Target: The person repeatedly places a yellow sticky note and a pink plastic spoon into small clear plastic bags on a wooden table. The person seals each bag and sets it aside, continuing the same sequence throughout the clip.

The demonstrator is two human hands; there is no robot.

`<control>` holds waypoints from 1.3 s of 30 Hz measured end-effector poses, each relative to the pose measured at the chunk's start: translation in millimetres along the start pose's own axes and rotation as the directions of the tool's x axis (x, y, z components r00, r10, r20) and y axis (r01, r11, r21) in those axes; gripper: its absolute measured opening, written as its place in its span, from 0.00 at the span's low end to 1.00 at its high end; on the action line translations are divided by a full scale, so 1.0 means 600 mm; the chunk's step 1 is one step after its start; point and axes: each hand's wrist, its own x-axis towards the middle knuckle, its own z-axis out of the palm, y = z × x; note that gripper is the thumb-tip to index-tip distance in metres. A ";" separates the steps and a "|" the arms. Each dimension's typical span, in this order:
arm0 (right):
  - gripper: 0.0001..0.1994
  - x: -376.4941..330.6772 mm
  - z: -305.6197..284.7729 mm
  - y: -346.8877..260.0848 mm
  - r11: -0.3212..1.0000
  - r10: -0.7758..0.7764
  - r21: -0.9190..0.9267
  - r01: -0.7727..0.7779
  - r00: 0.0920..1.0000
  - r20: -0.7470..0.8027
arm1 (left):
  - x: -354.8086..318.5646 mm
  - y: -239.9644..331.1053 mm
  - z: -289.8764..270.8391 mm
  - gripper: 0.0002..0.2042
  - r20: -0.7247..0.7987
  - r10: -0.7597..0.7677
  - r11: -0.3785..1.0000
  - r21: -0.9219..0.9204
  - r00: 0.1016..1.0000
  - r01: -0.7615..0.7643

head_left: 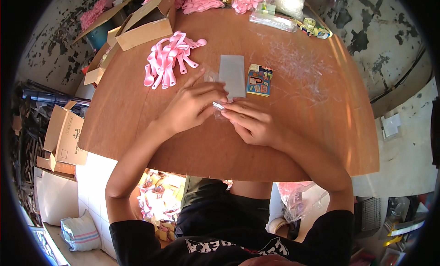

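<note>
Over the middle of the table, my right hand (252,122) pinches a small clear plastic bag (220,111) with a whitish folded edge between thumb and fingers. My left hand (195,103) meets it from the other side, its thumb and bent fingers closed at the plastic; its fingertips are partly hidden. Just beyond the hands lies a grey-white stack of flat plastic sleeves (232,73). Beside it on the right sits a small stack of colourful printed cards (259,82). A heap of pink plastic spoons (167,60) rests beyond my left hand.
Thin clear plastic strips (302,71) are scattered on the right of the brown table (321,142). An open cardboard box (149,25) stands at the far left edge. More pink pieces (201,1) and plastic packs (273,22) line the back. The table's curved near edge is close to my body.
</note>
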 end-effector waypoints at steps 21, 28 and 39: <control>0.13 0.009 0.003 0.007 0.999 0.026 -0.042 -0.028 0.999 -0.039 | -0.104 0.234 -0.156 0.15 -0.304 -0.133 -0.151 -0.935 0.943 -0.322; 0.13 0.008 0.005 0.004 0.997 0.040 -0.068 -0.042 0.999 -0.026 | -0.118 0.226 -0.150 0.10 -0.385 -0.065 -0.250 -0.887 0.920 -0.389; 0.13 0.003 0.001 0.004 0.995 0.064 -0.080 -0.064 0.998 -0.003 | -0.125 0.216 -0.144 0.17 -0.404 0.015 -0.218 -0.894 0.915 -0.391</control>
